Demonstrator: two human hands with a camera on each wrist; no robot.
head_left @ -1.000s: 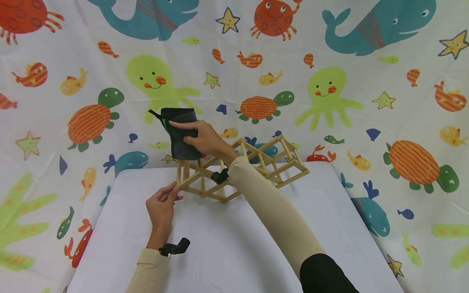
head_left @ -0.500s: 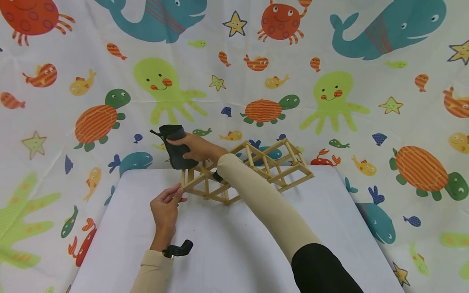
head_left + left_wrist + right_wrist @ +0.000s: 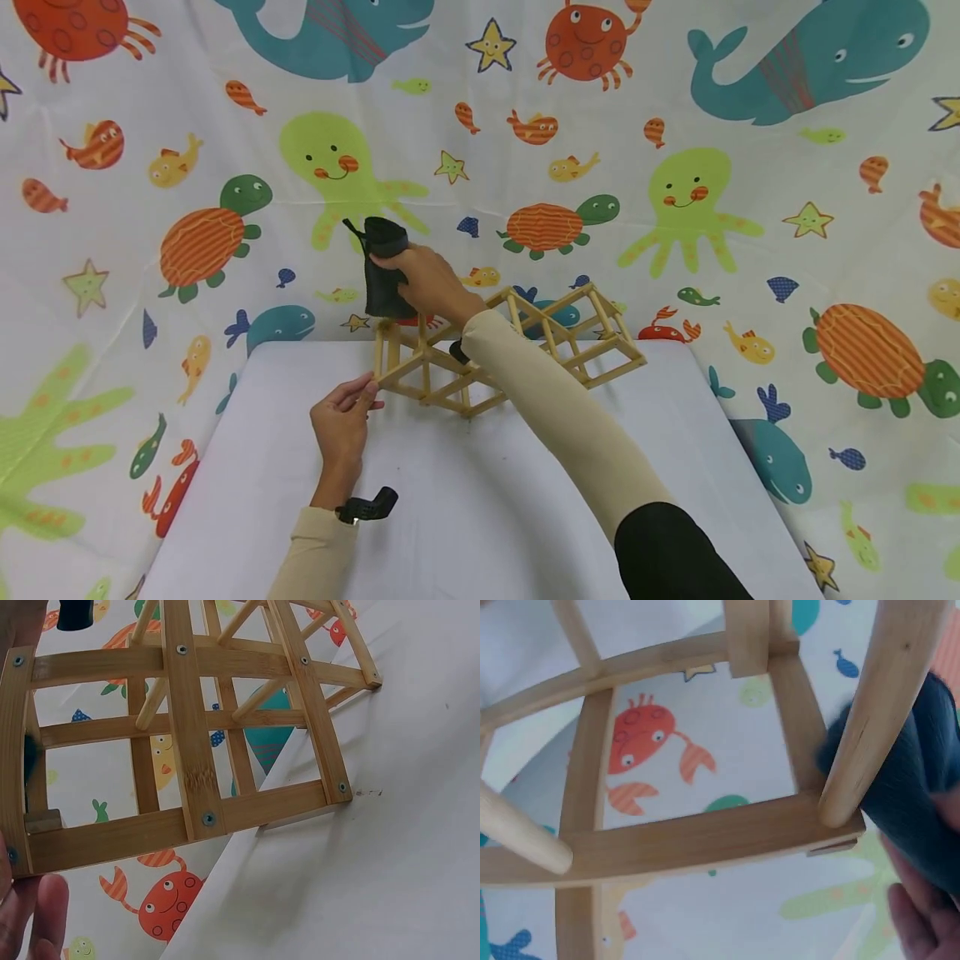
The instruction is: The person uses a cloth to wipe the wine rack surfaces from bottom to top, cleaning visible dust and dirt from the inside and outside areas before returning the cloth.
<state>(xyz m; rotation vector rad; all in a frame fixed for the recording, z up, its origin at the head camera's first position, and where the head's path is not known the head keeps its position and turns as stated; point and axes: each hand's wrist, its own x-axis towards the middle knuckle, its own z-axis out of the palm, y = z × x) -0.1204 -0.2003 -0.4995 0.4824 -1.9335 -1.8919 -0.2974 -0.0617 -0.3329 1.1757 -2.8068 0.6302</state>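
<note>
A lattice rack of light wood (image 3: 191,750), with flat slats and round dowels, stands on the white table, its left end toward my hands. My left hand (image 3: 341,429) pinches the rack's front left corner between thumb and fingers. In my right hand (image 3: 433,283) is a folded dark cloth (image 3: 384,287), gripped just above the rack's back left end. The right wrist view shows the cloth (image 3: 907,787) right beside a round dowel (image 3: 889,697); whether they touch I cannot tell.
The white-covered table (image 3: 465,517) spreads in front of the rack. Close behind hangs a pale curtain (image 3: 480,100) printed with sea animals. A black wrist camera (image 3: 367,506) sticks out from the left wrist.
My right hand lowered the cloth onto the rack's left end, then raised it again and a little to the right. The left hand keeps its hold on the corner.
</note>
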